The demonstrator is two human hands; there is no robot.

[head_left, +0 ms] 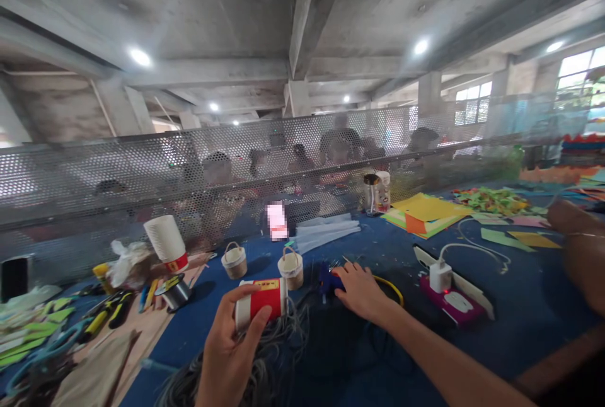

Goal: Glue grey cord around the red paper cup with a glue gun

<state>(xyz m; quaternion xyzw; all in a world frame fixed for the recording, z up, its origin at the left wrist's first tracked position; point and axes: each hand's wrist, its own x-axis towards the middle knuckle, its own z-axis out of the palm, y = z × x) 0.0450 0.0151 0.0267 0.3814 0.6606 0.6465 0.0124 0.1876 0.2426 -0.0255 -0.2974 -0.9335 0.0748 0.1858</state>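
My left hand (pixel 231 338) is wrapped round a red and white paper cup (pixel 268 300), tipped on its side above a bundle of grey cord (pixel 295 325). My right hand (pixel 362 287) lies low over the table, fingers stretched out and apart, its thumb and forefinger against a blue tool that looks like a glue gun (pixel 325 280). Part of that tool is hidden by the hand. Just beyond the cup stand two small cord-wrapped baskets with handles, a left basket (pixel 235 263) and a right basket (pixel 290 271).
Stacked paper cups (pixel 165 238) and a wire spool (pixel 174 292) stand left, near pliers (pixel 120 309) and scissors (pixel 57 344). Behind are translucent sticks (pixel 326 232), a phone (pixel 276 220) and a perforated screen (pixel 227 174). Right lie a charger (pixel 440 276) on a magenta block (pixel 454 303) and coloured paper (pixel 425 208). Another person's arm (pixel 579 249) reaches in.
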